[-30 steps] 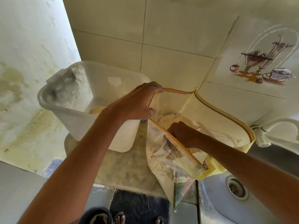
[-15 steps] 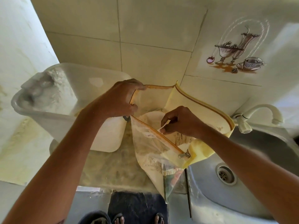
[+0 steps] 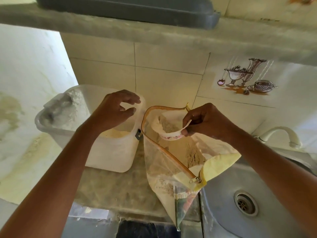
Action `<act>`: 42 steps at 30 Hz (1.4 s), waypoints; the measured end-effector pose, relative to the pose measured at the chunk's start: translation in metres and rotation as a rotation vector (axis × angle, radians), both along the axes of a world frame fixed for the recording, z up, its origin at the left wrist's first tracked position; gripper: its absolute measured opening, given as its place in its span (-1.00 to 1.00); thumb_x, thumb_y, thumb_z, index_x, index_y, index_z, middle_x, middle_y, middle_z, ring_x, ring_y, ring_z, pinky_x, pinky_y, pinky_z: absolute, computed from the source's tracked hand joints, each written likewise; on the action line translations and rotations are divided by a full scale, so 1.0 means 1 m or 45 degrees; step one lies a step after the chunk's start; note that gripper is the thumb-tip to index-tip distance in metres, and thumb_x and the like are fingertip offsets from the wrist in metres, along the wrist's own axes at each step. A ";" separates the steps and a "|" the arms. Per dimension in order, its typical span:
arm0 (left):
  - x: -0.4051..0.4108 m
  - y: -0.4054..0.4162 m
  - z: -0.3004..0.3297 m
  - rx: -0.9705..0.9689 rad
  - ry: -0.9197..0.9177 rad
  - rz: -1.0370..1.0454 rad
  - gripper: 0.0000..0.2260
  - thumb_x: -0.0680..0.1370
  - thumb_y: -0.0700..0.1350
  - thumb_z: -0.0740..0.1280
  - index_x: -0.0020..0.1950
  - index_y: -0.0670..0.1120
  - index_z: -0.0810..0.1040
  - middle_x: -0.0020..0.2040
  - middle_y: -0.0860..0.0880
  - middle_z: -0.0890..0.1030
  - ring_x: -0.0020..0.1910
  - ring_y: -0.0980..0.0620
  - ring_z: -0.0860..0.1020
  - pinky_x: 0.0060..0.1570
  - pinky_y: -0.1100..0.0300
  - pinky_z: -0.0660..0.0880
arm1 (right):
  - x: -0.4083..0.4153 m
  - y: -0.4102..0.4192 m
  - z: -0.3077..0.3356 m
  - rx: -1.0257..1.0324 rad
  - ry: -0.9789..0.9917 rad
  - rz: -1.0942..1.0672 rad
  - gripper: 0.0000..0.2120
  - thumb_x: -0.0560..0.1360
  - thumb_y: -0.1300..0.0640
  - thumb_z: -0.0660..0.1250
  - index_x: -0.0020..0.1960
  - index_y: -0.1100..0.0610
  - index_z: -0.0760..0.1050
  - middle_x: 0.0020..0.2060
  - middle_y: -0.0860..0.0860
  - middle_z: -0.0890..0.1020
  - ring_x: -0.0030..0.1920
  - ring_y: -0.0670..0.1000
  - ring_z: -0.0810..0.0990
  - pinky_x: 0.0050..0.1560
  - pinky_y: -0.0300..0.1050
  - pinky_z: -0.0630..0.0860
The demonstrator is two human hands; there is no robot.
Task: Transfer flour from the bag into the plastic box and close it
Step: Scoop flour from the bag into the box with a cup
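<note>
Speckled stone counter (image 3: pixel 109 188) across the lower middle, dusted with flour, meeting a steel sink (image 3: pixel 228 219) at the right with a round drain (image 3: pixel 244 204) and a white tap (image 3: pixel 281 134) above it. Translucent plastic box (image 3: pixel 109 152) standing open at the counter's back left against the tiled wall (image 3: pixel 168 79), pale flour heaped up its left inner wall and lying on its floor. Zippered flour bag (image 3: pixel 164 172) just right of the box, clear-sided with yellow trim, mouth gaping, zipper pull (image 3: pixel 195 179) at the near corner, flour (image 3: pixel 193 157) inside, lower end hanging over the counter edge. Right hand (image 3: pixel 205 120) over the bag's mouth, thumb and fingers pinched on the rim of a small white scoop cup (image 3: pixel 167 127) loaded with flour. Left hand (image 3: pixel 115 109) above the box's right rim, fingers loosely curled and apart, gripping nothing. Decorated tile (image 3: pixel 245 78) with goblets and a teacup on the wall at right.
</note>
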State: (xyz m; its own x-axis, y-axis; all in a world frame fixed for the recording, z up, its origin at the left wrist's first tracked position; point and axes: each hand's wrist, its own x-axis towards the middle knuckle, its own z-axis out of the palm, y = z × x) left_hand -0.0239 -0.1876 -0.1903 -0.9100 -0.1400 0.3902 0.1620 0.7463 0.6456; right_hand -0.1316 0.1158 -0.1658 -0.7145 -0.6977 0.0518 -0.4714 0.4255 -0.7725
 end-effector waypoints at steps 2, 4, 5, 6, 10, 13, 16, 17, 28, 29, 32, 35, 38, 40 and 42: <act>0.007 -0.017 -0.001 0.001 -0.005 0.055 -0.75 0.55 -0.26 0.46 0.18 0.00 0.68 0.17 0.15 0.66 0.14 0.19 0.62 -0.06 0.34 0.56 | -0.002 -0.005 0.011 -0.049 0.000 0.030 -0.78 0.27 0.33 0.65 -0.12 0.20 0.71 -0.28 0.24 0.71 -0.22 0.17 0.75 0.02 0.21 0.67; 0.014 -0.036 -0.001 0.017 -0.002 0.098 -0.75 0.54 -0.27 0.46 0.16 0.01 0.69 0.15 0.16 0.66 0.13 0.19 0.63 -0.08 0.34 0.57 | -0.004 -0.014 0.020 -0.119 -0.004 0.057 -0.80 0.28 0.35 0.63 -0.14 0.22 0.70 -0.28 0.33 0.68 -0.22 0.24 0.74 -0.01 0.27 0.67; 0.018 -0.045 0.000 0.022 -0.003 0.127 -0.76 0.54 -0.27 0.46 0.14 0.01 0.69 0.14 0.16 0.66 0.12 0.19 0.63 -0.07 0.30 0.59 | -0.004 -0.021 0.024 -0.149 -0.010 0.076 -0.80 0.28 0.37 0.62 -0.15 0.23 0.70 -0.29 0.33 0.68 -0.22 0.24 0.74 -0.03 0.25 0.68; 0.022 -0.053 0.000 0.011 -0.007 0.154 -0.77 0.55 -0.26 0.46 0.13 0.01 0.69 0.13 0.16 0.66 0.11 0.20 0.64 -0.06 0.26 0.60 | -0.004 -0.027 0.027 -0.176 -0.028 0.097 -0.81 0.28 0.38 0.61 -0.15 0.23 0.69 -0.30 0.29 0.69 -0.23 0.22 0.75 -0.06 0.20 0.69; 0.035 -0.088 0.001 -0.067 -0.019 0.293 -0.79 0.54 -0.24 0.46 0.09 0.04 0.69 0.10 0.17 0.66 0.07 0.21 0.64 -0.05 0.15 0.63 | -0.001 -0.062 0.033 -0.248 -0.089 0.185 -0.82 0.31 0.42 0.58 -0.16 0.25 0.67 -0.34 0.17 0.71 -0.24 0.14 0.75 -0.20 -0.06 0.70; 0.045 -0.114 -0.002 -0.117 -0.056 0.383 -0.80 0.54 -0.19 0.47 0.06 0.10 0.68 0.10 0.19 0.65 0.07 0.19 0.65 -0.03 0.11 0.62 | 0.002 -0.098 0.029 -0.303 -0.123 0.203 -0.85 0.33 0.41 0.57 -0.15 0.27 0.67 -0.29 0.40 0.62 -0.17 0.26 0.74 -0.19 -0.05 0.70; 0.050 -0.132 -0.006 -0.115 -0.055 0.405 -0.76 0.52 -0.27 0.48 0.05 0.07 0.66 0.10 0.11 0.65 0.05 0.07 0.66 -0.02 0.25 0.52 | 0.007 -0.137 0.021 -0.262 -0.062 0.199 -0.85 0.35 0.33 0.59 -0.10 0.27 0.68 -0.27 0.26 0.70 -0.22 0.18 0.75 -0.13 0.05 0.71; 0.050 -0.135 -0.007 -0.087 -0.057 0.414 -0.75 0.52 -0.29 0.48 0.05 0.06 0.66 0.10 0.08 0.65 0.03 0.06 0.66 -0.02 0.29 0.50 | 0.011 -0.149 0.018 -0.236 -0.039 0.192 -0.84 0.35 0.30 0.60 -0.10 0.24 0.69 -0.28 0.17 0.72 -0.24 0.12 0.75 -0.12 0.06 0.71; 0.050 -0.145 -0.013 -0.056 0.031 0.460 -0.83 0.54 -0.22 0.46 0.12 -0.05 0.68 0.08 0.09 0.63 0.00 0.10 0.63 0.05 0.07 0.59 | 0.029 -0.235 -0.024 0.274 0.339 0.431 -0.86 0.43 0.03 0.56 -0.12 0.07 0.67 -0.31 -0.21 0.55 -0.27 -0.21 0.53 -0.24 -0.32 0.36; 0.050 -0.145 -0.013 -0.067 0.037 0.456 -0.83 0.54 -0.21 0.46 0.12 -0.06 0.68 0.08 0.09 0.63 -0.01 0.11 0.63 0.04 0.05 0.60 | 0.028 -0.236 -0.027 0.313 0.363 0.424 -0.88 0.43 0.04 0.55 -0.14 0.04 0.65 -0.30 -0.20 0.54 -0.26 -0.17 0.52 -0.23 -0.26 0.38; 0.049 -0.146 -0.018 -0.116 0.042 0.432 -0.82 0.55 -0.17 0.45 0.15 -0.04 0.67 0.08 0.13 0.60 -0.02 0.13 0.61 0.00 0.04 0.62 | 0.026 -0.238 -0.030 0.405 0.375 0.437 -0.88 0.42 0.03 0.55 -0.16 -0.03 0.62 -0.28 -0.15 0.56 -0.23 -0.04 0.58 -0.22 -0.09 0.51; 0.048 -0.148 -0.021 -0.131 -0.014 0.427 -0.79 0.57 -0.09 0.43 0.20 0.00 0.64 0.16 0.15 0.60 0.06 0.12 0.61 0.01 -0.02 0.62 | 0.029 -0.238 -0.030 0.507 0.441 0.460 -0.91 0.42 0.07 0.52 -0.12 0.01 0.63 -0.23 -0.09 0.59 -0.21 -0.03 0.56 -0.19 -0.11 0.50; 0.047 -0.147 -0.022 -0.132 -0.048 0.404 -0.77 0.57 -0.05 0.43 0.23 0.02 0.63 0.20 0.14 0.60 0.10 0.11 0.60 0.03 -0.04 0.62 | 0.034 -0.238 -0.029 0.607 0.424 0.492 -0.91 0.40 0.08 0.53 -0.15 0.01 0.64 -0.21 -0.07 0.61 -0.22 -0.04 0.58 -0.19 -0.08 0.55; 0.047 -0.147 -0.021 -0.140 -0.082 0.395 -0.75 0.57 -0.02 0.44 0.24 0.04 0.62 0.20 0.14 0.61 0.10 0.11 0.60 0.04 -0.03 0.62 | 0.036 -0.238 -0.027 0.642 0.438 0.484 -0.88 0.39 0.06 0.52 -0.17 -0.07 0.58 -0.22 -0.14 0.54 -0.20 -0.04 0.57 -0.17 -0.11 0.53; 0.046 -0.146 -0.020 -0.148 -0.106 0.391 -0.74 0.57 0.00 0.43 0.26 0.06 0.61 0.21 0.15 0.61 0.11 0.11 0.59 0.06 -0.03 0.61 | 0.038 -0.237 -0.025 0.618 0.483 0.456 -0.91 0.40 0.05 0.52 -0.13 -0.01 0.62 -0.25 -0.16 0.52 -0.20 -0.06 0.54 -0.17 -0.14 0.49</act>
